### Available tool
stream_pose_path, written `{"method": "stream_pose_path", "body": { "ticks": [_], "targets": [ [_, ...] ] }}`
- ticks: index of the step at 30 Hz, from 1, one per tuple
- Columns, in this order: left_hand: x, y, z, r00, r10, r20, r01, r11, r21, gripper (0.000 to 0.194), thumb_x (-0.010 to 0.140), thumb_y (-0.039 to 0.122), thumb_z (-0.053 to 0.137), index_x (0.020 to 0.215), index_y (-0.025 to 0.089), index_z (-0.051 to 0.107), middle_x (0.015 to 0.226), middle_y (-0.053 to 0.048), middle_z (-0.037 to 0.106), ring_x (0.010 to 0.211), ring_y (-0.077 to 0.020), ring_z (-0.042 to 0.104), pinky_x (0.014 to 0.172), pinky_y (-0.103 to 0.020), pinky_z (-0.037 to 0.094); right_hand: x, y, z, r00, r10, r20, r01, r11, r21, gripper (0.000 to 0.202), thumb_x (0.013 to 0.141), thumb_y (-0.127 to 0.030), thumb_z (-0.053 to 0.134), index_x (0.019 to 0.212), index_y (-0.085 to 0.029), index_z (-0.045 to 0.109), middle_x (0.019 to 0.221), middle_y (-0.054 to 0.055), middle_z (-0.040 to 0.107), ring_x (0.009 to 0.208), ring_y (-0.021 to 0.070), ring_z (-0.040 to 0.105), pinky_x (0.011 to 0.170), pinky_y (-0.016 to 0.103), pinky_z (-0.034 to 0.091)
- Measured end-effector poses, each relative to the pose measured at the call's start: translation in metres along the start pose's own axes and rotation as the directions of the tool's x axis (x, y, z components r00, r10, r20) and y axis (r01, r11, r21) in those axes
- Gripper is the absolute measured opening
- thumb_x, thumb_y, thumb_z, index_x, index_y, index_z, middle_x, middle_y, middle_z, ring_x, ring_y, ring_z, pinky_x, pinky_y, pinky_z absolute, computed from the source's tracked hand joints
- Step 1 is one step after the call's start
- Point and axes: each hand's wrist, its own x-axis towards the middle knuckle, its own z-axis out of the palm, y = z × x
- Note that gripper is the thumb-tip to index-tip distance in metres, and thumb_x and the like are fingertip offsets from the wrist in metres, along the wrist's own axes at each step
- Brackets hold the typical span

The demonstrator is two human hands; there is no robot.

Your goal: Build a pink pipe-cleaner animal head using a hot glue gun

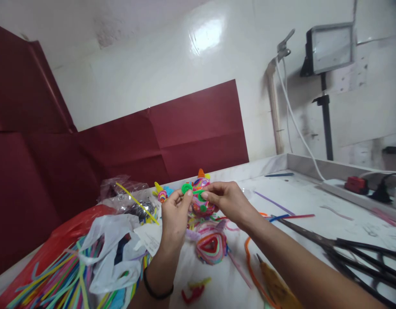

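My left hand [176, 214] pinches a green pipe cleaner [186, 188] just beside its flat coiled end. The fingertips of my right hand [230, 201] are closed on the straight part of the same green pipe cleaner. Right behind and below my fingers stands a multicoloured figure of coiled pipe cleaners [204, 209], with an orange tip on top and green spots; my hands partly cover it. Nearer to me lies a pink coiled piece [212, 245] with a red centre. A smaller colourful piece with yellow tips [161, 195] sits left of the figure.
At left, many loose pipe cleaners [64, 279] lie by a white plastic bag [116, 253] and red plastic [69, 231]. Large black scissors [329, 244] lie at right, near a yellow-handled pointed tool [276, 283]. A power strip [337, 189] and a lamp on a stand [332, 48] are farther back.
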Motion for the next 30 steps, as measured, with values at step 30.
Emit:
{"method": "stream_pose_path", "body": {
  "ticks": [30],
  "targets": [
    [0.001,0.004,-0.009,0.958,-0.129,0.255,0.114,0.991,0.074,0.019,0.069,0.033,0.072,0.073,0.016,0.063,0.064,0.002,0.059,0.057,-0.0103,0.051,0.055,-0.022,0.040,-0.001,-0.009,-0.020,0.980,-0.070,0.185,0.147,0.884,-0.443,0.019,0.077,-0.015,0.059,0.058,-0.017,0.059,0.050,-0.005,0.046,0.050,0.0101,0.043,0.051,0.023,0.030]
  ]
}}
